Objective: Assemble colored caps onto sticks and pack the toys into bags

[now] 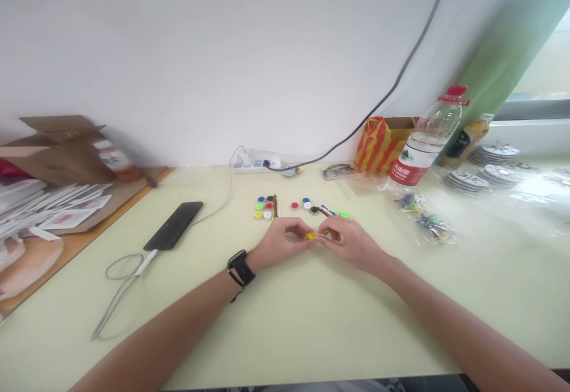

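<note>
Over the middle of the table, the thumb and fingertips of my left hand (287, 239) pinch a small yellow plastic piece (310, 236). My right hand (350, 240) is closed in a pinch right beside that piece; what lies between its fingertips is too small to make out. Just beyond my left hand sit several small round coloured discs (268, 206), with a bundle of thin coloured sticks (275, 205) alongside. More discs, including a red disc (294, 205) and a black disc (314, 209), lie beyond my fingertips. Some blue and green parts (343, 214) lie behind my right hand.
A black phone (173, 225) with a white cable lies left. A power strip (253, 163) stands by the wall. To the right are a water bottle (425, 142), a striped bag (378, 145), clear bags of parts (430, 223) and stacked discs (467, 182). Cardboard (57, 154) stands far left.
</note>
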The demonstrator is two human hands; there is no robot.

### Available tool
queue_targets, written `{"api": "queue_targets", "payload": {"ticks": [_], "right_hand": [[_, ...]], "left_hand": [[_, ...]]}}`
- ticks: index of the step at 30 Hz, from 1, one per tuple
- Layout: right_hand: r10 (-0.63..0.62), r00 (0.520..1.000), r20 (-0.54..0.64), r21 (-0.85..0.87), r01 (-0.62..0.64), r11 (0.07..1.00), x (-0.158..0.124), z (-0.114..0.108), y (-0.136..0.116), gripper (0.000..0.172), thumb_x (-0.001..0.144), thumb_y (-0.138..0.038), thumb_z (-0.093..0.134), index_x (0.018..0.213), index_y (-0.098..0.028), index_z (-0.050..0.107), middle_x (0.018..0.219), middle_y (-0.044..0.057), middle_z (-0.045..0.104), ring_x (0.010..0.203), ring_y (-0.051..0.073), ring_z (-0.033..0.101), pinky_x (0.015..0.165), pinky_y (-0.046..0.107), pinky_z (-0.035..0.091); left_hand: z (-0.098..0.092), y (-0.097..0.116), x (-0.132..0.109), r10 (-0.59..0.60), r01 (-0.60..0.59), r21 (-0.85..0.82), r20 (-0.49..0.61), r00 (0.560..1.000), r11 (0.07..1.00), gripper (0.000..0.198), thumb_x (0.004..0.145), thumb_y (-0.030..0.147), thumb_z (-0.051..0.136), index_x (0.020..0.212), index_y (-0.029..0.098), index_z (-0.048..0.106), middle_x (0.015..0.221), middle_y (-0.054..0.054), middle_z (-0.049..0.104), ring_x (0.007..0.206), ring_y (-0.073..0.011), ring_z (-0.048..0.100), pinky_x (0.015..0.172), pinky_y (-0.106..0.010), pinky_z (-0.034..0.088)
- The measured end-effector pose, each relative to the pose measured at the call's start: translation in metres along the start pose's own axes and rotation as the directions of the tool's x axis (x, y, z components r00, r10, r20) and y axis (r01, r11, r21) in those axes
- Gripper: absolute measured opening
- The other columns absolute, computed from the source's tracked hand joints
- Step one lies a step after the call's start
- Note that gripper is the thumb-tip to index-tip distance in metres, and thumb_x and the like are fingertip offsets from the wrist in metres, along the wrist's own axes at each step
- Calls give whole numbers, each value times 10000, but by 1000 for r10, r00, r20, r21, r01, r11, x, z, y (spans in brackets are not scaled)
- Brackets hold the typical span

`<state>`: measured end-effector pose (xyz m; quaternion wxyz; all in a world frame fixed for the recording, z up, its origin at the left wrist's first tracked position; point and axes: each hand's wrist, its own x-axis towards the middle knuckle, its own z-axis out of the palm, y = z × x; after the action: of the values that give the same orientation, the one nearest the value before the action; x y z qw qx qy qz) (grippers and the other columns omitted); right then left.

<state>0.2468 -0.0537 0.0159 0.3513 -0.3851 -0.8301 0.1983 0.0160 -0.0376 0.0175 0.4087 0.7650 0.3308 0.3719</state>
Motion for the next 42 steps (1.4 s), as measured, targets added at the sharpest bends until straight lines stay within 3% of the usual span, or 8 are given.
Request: {"api": "queue_targets", "payload": {"ticks": [11, 19, 24, 26, 30, 35, 39, 42], "right_hand": [[112, 986, 123, 222, -137, 965, 4, -1, 2, 77, 896, -230, 650, 829, -209, 682, 724, 4, 658, 635, 149, 555, 598, 274, 444], [165, 970, 179, 318, -215, 923, 6, -1, 3, 152, 916, -327, 645, 844, -197, 678, 743, 15, 641, 635, 148, 537, 606, 285, 468], [183, 982, -49, 288, -161, 944, 6, -1, 6, 253, 891, -330, 671, 1116, -214, 661, 1040, 70, 673, 753, 166, 595, 681, 309, 523], [172, 979, -109, 229, -143, 963, 6, -2, 7, 251, 906, -330, 657, 1129, -218, 679, 983, 62, 662, 719, 160, 564, 655, 303, 503], [131, 991, -4, 216, -127, 968, 4, -6, 6, 280, 971, -326, 580, 1205, -230, 700, 748, -3, 566, 611, 137, 476, 575, 276, 432], [100, 994, 49, 281, -110, 953, 0, 0, 5, 719, 981, -274, 551, 1632, -335, 250, 932, 0, 580, 641, 122, 517, 598, 258, 468], [140, 990, -18, 349, -125, 929, -3, 9, 6, 986, 961, -291, 597, 1643, -369, -110, 1051, 13, 565, 652, 120, 550, 619, 272, 504], [162, 980, -113, 361, -112, 926, -3, 14, 4, 1049, 940, -321, 632, 1619, -379, -165, 1141, 34, 540, 663, 120, 561, 619, 285, 513]], "left_hand": [[-3, 1, 0, 22, -24, 110, 23, 999, 994, 118, 815, 248, 787, 827, 136, 750, 820, -65, 763, 755, -175, 695, 745, -290, 570], [-7, 6, 2, -105, 146, -257, 169, 980, 955, 227, 832, 333, 826, 861, 134, 722, 1108, -144, 761, 1036, -246, 727, 949, -368, 571], [-13, -1, 5, -155, 202, -316, 167, 974, 927, 287, 809, 333, 860, 1000, 149, 751, 1031, -108, 765, 981, -229, 739, 912, -355, 576], [-14, -7, 6, -177, 209, -335, 123, 977, 919, 320, 775, 324, 889, 1015, 161, 752, 993, -81, 759, 949, -218, 744, 892, -346, 582], [-15, -14, 7, -207, 229, -415, 99, 973, 881, 301, 786, 309, 884, 1022, 165, 764, 948, -58, 758, 921, -199, 747, 895, -344, 589], [-16, -16, 8, -224, 228, -454, 65, 973, 861, 308, 784, 304, 889, 1026, 151, 776, 935, -68, 771, 899, -203, 752, 861, -342, 604], [-17, -14, 8, -245, 241, -445, 49, 968, 863, 339, 779, 320, 893, 1041, 139, 776, 922, -82, 785, 883, -205, 755, 861, -348, 605], [-17, -14, 8, -255, 245, -448, 41, 966, 860, 350, 767, 330, 900, 1031, 134, 776, 923, -87, 792, 871, -205, 758, 852, -347, 606]]}}
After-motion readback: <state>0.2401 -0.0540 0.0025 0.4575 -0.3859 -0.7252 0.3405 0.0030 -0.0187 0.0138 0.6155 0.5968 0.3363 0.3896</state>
